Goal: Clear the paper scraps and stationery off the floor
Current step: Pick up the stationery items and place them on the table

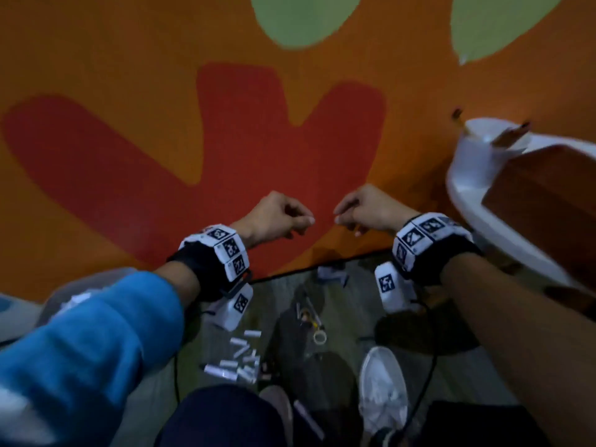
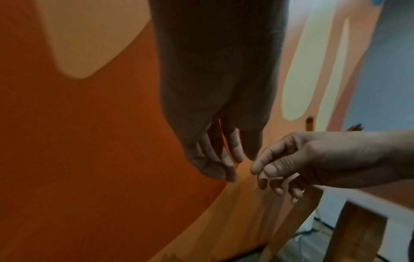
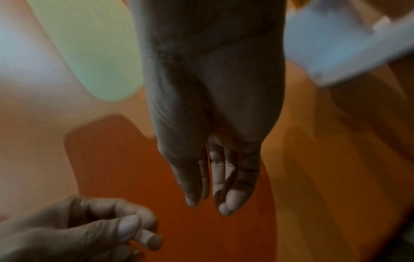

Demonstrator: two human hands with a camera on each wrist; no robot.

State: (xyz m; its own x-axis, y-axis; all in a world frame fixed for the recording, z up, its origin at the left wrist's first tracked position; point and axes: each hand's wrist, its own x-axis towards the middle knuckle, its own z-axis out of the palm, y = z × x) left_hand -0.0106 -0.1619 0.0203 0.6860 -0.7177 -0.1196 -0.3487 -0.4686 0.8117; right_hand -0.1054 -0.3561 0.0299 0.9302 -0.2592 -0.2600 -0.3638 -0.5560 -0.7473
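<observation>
Both my hands hover side by side over an orange and red rug [image 1: 251,130]. My left hand [image 1: 301,221] has loosely curled fingers, the thumb against the forefinger, and nothing shows in it. My right hand [image 1: 342,217] mirrors it, also without anything visible. In the left wrist view the left fingers [image 2: 233,147] hang loose, close to the right hand [image 2: 291,164]. White paper scraps [image 1: 240,353] lie on the grey floor under my wrists, near a tape roll [image 1: 319,337], some pens [image 1: 306,312] and a crumpled paper [image 1: 330,275].
A low white table [image 1: 477,195] stands at the right with a brown wooden piece [image 1: 541,188] and pencils [image 1: 512,133] on it. My white shoe [image 1: 382,388] is by the scraps. A pale translucent bag [image 1: 84,288] sits at the left.
</observation>
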